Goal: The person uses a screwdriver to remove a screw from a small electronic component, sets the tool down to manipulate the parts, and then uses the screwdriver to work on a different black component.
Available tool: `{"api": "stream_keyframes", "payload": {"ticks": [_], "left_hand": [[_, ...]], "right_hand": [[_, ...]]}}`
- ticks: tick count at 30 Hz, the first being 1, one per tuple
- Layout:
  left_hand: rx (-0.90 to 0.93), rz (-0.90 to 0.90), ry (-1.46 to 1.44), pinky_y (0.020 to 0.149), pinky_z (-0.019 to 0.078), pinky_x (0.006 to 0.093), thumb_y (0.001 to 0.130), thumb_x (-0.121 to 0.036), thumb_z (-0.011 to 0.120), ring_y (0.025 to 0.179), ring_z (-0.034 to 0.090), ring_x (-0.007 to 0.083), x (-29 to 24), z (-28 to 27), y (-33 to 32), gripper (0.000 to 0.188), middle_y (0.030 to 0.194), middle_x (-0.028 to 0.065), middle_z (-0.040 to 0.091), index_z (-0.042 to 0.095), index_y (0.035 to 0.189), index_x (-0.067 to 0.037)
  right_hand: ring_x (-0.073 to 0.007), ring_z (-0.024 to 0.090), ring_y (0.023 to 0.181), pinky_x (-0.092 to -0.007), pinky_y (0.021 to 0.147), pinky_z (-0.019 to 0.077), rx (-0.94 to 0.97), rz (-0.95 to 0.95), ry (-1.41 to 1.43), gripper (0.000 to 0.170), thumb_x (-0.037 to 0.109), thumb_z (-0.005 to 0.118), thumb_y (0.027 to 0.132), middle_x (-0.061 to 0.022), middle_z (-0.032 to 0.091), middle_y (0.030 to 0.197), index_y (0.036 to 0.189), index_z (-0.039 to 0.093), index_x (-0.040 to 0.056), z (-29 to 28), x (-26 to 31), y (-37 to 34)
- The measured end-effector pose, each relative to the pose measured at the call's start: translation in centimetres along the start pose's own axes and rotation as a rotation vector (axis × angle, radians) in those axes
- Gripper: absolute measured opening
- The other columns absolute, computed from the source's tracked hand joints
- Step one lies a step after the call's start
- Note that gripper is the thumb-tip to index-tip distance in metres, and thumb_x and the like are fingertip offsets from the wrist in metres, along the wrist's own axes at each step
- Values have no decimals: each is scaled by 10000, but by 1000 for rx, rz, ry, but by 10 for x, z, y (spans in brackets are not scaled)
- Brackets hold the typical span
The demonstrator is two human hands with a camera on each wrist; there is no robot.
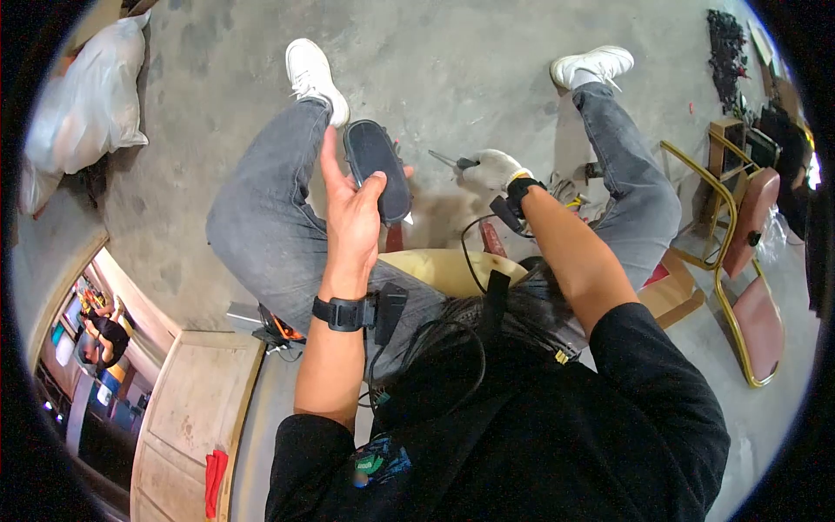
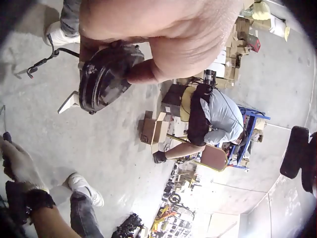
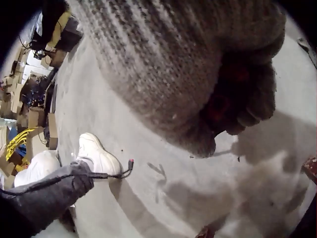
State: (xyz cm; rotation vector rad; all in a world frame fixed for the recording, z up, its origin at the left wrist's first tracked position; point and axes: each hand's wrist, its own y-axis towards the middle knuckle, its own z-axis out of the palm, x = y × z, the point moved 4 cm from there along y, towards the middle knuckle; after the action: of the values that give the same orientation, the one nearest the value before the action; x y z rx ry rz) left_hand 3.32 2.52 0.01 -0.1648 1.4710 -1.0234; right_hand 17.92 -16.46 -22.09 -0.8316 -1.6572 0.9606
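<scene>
My bare left hand (image 1: 352,217) grips a dark, oval, flat-faced object (image 1: 378,170), thumb across its face. In the left wrist view the object (image 2: 106,79) shows a ridged rim, beneath the hand (image 2: 173,34); a black cable (image 2: 59,51) is close by. My right hand (image 1: 494,170), in a pale knit glove, holds a screwdriver (image 1: 445,159) whose thin shaft points left, toward the object but apart from it. The right wrist view shows the glove (image 3: 163,64) curled round a dark and red handle (image 3: 223,101).
Below the hands is a pale yellow seat edge (image 1: 452,268). A white bag (image 1: 96,96) lies at the upper left, a wooden panel (image 1: 196,391) at the lower left. A gold-framed chair (image 1: 735,296) and a cardboard box (image 1: 683,296) are at the right.
</scene>
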Motion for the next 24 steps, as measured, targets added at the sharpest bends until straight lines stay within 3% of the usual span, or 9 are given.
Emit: {"api": "stream_keyframes", "payload": {"ticks": [4, 6, 7, 10, 11, 15, 19, 24], "left_hand": [[24, 55, 14, 943, 552, 375, 939, 99, 420, 1067, 703, 307, -4, 3, 0, 610, 1222, 160, 613, 343, 1531, -29], [87, 55, 44, 929, 561, 369, 944, 97, 417, 1072, 703, 298, 0, -1, 2, 537, 1212, 144, 608, 443, 1470, -10], [72, 65, 20, 906, 572, 359, 949, 82, 432, 1056, 710, 286, 1, -1, 3, 439, 1196, 153, 628, 550, 1366, 14], [89, 63, 55, 890, 576, 350, 954, 60, 448, 1034, 719, 274, 5, -6, 6, 370, 1159, 161, 658, 590, 1294, 26], [98, 81, 55, 890, 576, 350, 954, 60, 448, 1034, 719, 274, 7, -7, 7, 370, 1159, 161, 658, 590, 1294, 26], [174, 68, 55, 886, 582, 340, 1000, -14, 491, 1017, 725, 257, 15, -10, 13, 276, 1119, 177, 700, 626, 1240, 17], [288, 41, -3, 818, 594, 333, 1036, -124, 565, 961, 728, 227, 21, -9, 14, 216, 1081, 149, 700, 652, 1193, -5], [391, 22, -24, 825, 598, 337, 1050, -146, 562, 995, 721, 230, 22, -3, 11, 233, 1102, 129, 689, 645, 1201, 11]], "right_hand": [[-398, 684, 998, -420, 866, 525, -196, -153, -38, 492, 362, 650, 818, -258, 709, 1050, 1164, 709, 18, -39, 27, -37], [-350, 694, 1039, -416, 880, 521, -285, -363, 137, 511, 367, 673, 816, -245, 712, 1092, 1206, 702, 39, -58, 42, -56], [-308, 699, 1030, -392, 889, 523, -283, -313, 107, 506, 355, 685, 826, -213, 722, 1116, 1224, 699, 43, -70, 46, -71], [-261, 694, 932, -352, 847, 536, -355, -309, 115, 523, 335, 680, 848, -171, 729, 1074, 1272, 670, 29, -95, 73, -132], [-201, 659, 856, -319, 785, 535, -326, -292, 209, 544, 321, 675, 861, -122, 710, 1041, 1306, 640, 10, -99, 87, -158], [-139, 629, 815, -292, 733, 520, -336, -358, 250, 525, 289, 665, 877, -82, 669, 980, 1320, 630, 8, -98, 103, -220], [-120, 619, 849, -280, 767, 511, -396, -480, 270, 505, 254, 667, 885, -72, 678, 1006, 1329, 629, 17, -81, 99, -253], [-111, 608, 890, -269, 792, 504, -385, -581, 356, 478, 226, 687, 893, -72, 694, 1058, 1325, 635, 28, -56, 95, -265]]}}
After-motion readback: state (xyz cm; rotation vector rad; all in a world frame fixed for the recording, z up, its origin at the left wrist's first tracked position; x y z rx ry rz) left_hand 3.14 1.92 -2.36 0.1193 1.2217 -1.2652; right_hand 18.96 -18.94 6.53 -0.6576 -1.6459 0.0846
